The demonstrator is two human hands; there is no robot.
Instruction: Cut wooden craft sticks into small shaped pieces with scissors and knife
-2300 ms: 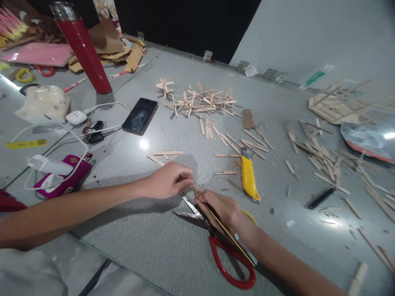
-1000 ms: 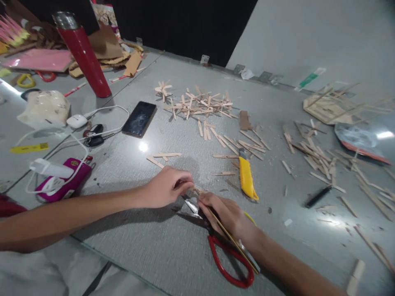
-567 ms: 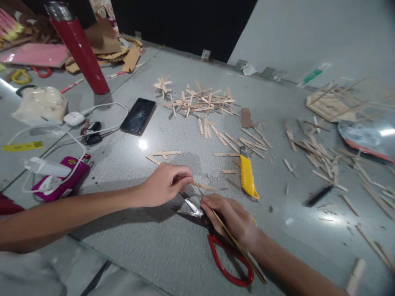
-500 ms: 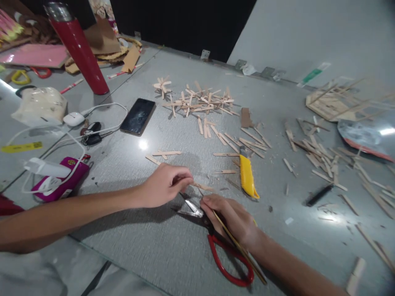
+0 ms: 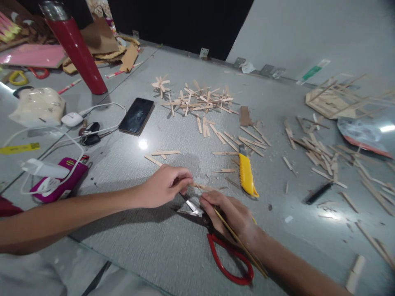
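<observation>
My left hand (image 5: pixel 165 187) is closed in a pinch at one end of a small flat wooden stick (image 5: pixel 199 186), whose other end reaches toward my right hand. Fingers of my right hand (image 5: pixel 228 213) are closed on a long thin yellowish stick (image 5: pixel 236 238) that slants back along the wrist. Under the right hand lie scissors with a red handle (image 5: pixel 212 250), their metal blades (image 5: pixel 191 207) parted and pointing left below my left fingertips. Just beyond the hands rest a yellow box cutter (image 5: pixel 247 174) and a few craft sticks (image 5: pixel 165 153).
Glued stick clusters (image 5: pixel 200 100) lie farther back. Scraps of wood (image 5: pixel 321 152) and a black-handled tool (image 5: pixel 319 193) are at right, near a stick frame (image 5: pixel 330 100). A phone (image 5: pixel 136 116), red flask (image 5: pixel 77 53), cables and purple item (image 5: pixel 63 181) stand left.
The view has shifted very slightly. Both hands keep nearly the same pose, and the thin stick in the right hand is tilted a little differently.
</observation>
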